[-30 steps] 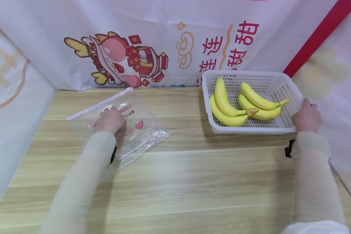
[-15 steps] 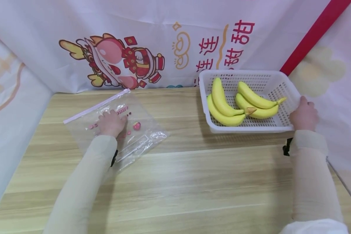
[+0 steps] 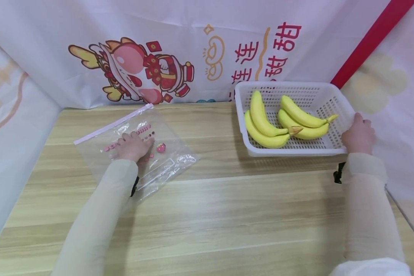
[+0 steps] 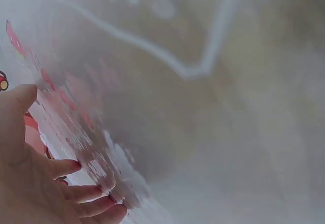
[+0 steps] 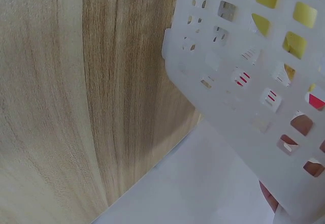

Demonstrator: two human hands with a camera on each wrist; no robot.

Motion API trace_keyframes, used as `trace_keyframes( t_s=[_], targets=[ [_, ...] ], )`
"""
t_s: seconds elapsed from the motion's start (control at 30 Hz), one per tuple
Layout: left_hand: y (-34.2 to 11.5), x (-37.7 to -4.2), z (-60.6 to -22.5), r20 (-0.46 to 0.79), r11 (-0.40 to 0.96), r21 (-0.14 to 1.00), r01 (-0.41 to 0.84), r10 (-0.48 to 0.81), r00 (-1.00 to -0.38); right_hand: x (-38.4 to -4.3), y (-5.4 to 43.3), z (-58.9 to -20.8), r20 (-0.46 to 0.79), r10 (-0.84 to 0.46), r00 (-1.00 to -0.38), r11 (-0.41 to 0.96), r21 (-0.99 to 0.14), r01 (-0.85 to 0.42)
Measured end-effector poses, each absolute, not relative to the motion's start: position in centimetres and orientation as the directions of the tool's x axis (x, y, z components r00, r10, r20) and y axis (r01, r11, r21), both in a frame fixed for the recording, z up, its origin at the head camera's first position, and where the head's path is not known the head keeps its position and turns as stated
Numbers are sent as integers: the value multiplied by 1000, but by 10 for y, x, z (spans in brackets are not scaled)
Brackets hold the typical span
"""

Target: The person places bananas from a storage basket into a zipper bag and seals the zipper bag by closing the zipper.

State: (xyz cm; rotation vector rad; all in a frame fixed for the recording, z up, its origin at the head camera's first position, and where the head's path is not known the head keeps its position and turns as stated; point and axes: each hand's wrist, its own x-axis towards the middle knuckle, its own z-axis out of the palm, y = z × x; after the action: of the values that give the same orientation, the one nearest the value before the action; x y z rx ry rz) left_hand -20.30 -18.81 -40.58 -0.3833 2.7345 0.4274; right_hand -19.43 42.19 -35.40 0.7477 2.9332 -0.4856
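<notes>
On the left of the head view, a clear zip bag (image 3: 174, 151) with a pale pink zip strip and red print lies flat on the table. My left hand (image 3: 132, 147) rests on its middle, fingers spread; the left wrist view shows the fingertips (image 4: 73, 166) touching the plastic. At the right stands a white plastic basket (image 3: 298, 152), and my right hand (image 3: 359, 135) grips its right end. Some of those fingers show through the holes in the right wrist view. Inside the basket lie bananas in two bunches, one bunch (image 3: 258, 115) left, the other (image 3: 301, 113) right.
The wooden table (image 3: 210, 214) ends at the back against a white printed cloth (image 3: 179, 19), and more cloth hangs at both sides. The basket stands close to the back cloth. A black strap (image 3: 339, 173) shows at the right wrist.
My left hand's fingers have spread wider on the bag. My right hand keeps its place on the basket's end. The whole view has shifted slightly.
</notes>
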Motion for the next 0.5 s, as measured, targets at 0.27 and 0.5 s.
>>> trace_keyframes(
  t_s=[0.27, 0.5],
  targets=[
    [-191, -204, -406, -379, 921, 252, -298, -190, -906, -193, 419, -350, -159, 453, -877, 832, -278, 480],
    [-193, -205, -406, -412, 912, 280, -301, -169, -895, -192, 416, -347, -148, 452, -880, 838, -267, 476]
  ],
)
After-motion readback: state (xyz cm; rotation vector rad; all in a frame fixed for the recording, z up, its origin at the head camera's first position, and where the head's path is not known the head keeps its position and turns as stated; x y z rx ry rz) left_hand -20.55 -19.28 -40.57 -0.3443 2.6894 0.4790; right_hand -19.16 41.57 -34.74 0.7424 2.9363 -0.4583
